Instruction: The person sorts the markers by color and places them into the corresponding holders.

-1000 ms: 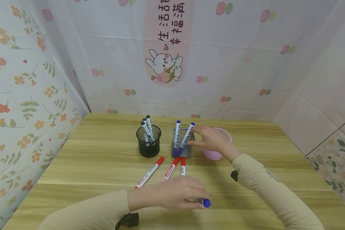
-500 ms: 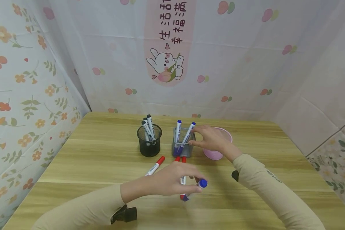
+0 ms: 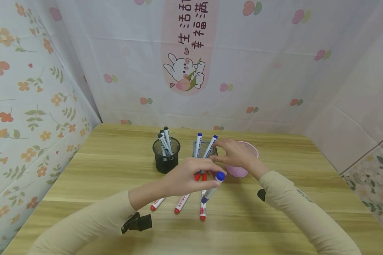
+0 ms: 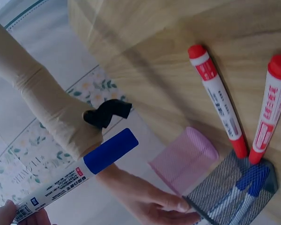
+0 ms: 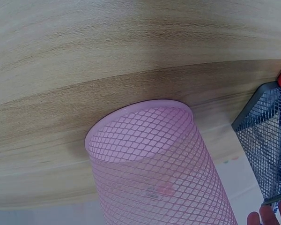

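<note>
My left hand (image 3: 186, 177) pinches a blue marker (image 3: 212, 190) near its upper end, held tilted above the table in front of the grey mesh pen holder (image 4: 225, 185). In the left wrist view this marker's blue cap end points up and right. My right hand (image 3: 234, 153) grips the grey holder's right side at the rim, thumb in front. Two blue-topped markers (image 3: 199, 141) stand in that holder, their lower parts hidden behind my left hand in the head view. Three red markers (image 3: 203, 209) lie on the table before it, partly covered by the left hand.
A black mesh cup (image 3: 166, 164) holding several black-capped markers stands left of the grey holder. To its right, partly behind my right hand, is a pink mesh cup (image 5: 159, 187). A printed curtain (image 3: 121, 63) hangs behind the wooden table (image 3: 99, 177).
My left hand has moved forward and slightly left with the blue marker, toward the grey holder, tipping it more upright. The right hand has stayed at the holder's rim.
</note>
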The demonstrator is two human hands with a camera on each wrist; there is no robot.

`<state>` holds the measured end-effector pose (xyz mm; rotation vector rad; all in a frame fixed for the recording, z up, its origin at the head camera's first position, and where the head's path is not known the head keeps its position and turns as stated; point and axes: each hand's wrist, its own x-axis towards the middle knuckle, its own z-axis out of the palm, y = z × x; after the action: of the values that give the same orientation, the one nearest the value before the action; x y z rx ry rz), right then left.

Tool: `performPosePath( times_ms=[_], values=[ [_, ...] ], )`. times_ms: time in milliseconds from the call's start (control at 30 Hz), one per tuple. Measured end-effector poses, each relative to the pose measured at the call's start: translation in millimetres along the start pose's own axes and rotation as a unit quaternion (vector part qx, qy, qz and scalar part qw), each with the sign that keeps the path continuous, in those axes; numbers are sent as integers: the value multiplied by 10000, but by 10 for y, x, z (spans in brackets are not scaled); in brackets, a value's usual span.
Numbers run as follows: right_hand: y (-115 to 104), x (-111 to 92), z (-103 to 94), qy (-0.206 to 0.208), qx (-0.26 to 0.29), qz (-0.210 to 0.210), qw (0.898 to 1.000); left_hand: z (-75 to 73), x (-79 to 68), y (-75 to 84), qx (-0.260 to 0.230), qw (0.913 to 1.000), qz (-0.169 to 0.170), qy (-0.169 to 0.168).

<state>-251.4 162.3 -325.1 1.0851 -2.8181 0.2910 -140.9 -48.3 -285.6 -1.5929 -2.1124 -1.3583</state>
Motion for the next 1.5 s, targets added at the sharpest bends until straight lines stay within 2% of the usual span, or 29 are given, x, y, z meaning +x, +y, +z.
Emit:
performPosePath(
  times_ms=[233,533,800,1033,1300,1500],
  values=[
    [14,7,0,0,-52,-68,10000,-138,76,18,-19,9997,86,215],
    [5,2,-12,-4,-46,15,10000,-235,135,17,150,9983,-275,484],
    [18,-8,-18,0,-156,-75,9999,-315,182,-33,220,9963,-598,578],
    [19,-3,-16,-42,-110,-32,9999,-376,236,-100,229,9966,-465,643],
    [9,4,-8,8,-34,-73,10000,-435,310,-170,310,9951,-545,764],
    [5,9,-1,32,-20,-53,10000,-478,377,-203,340,9945,-483,860]
  ],
)
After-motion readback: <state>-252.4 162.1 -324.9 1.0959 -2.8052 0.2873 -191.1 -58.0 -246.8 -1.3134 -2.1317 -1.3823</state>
